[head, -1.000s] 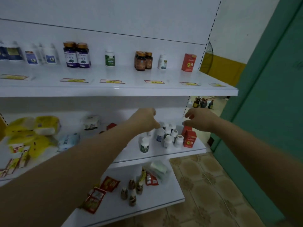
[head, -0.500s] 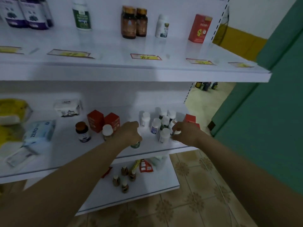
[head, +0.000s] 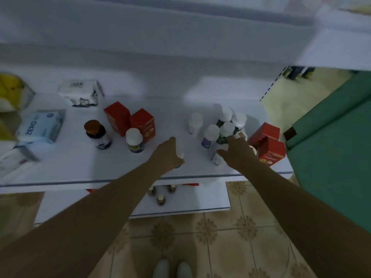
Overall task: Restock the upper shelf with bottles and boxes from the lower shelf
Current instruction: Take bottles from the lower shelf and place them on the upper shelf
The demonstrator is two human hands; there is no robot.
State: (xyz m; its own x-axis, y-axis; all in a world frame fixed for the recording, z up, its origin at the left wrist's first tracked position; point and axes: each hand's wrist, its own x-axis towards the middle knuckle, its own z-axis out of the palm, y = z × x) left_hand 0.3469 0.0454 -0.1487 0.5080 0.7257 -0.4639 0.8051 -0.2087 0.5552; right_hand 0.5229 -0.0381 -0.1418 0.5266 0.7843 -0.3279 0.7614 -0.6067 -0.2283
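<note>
The lower shelf (head: 80, 167) carries two red boxes (head: 128, 121), a brown-capped dark bottle (head: 97, 135), a white-capped bottle (head: 135, 140), a lone white bottle (head: 194, 123) and a cluster of white-capped bottles (head: 226, 122). Two more red boxes (head: 271, 149) stand at its right end. My left hand (head: 167, 154) is closed over a small white-capped bottle (head: 181, 155) near the shelf's front edge, mostly hiding it. My right hand (head: 237, 154) is wrapped on a white bottle (head: 216, 159) at the front of the cluster. Only the blurred front edge of the upper shelf (head: 160, 29) shows at the top.
Tissue and wipe packs (head: 40, 125) lie at the shelf's left. A lower shelf (head: 200, 199) below holds small brown bottles (head: 161, 199). A green door (head: 331, 147) stands close on the right. Tiled floor (head: 230, 237) and my shoes are underneath.
The view has tilted down from the upper shelf to the lower one. Both hands dropped onto the lower shelf and closed on bottles near its front.
</note>
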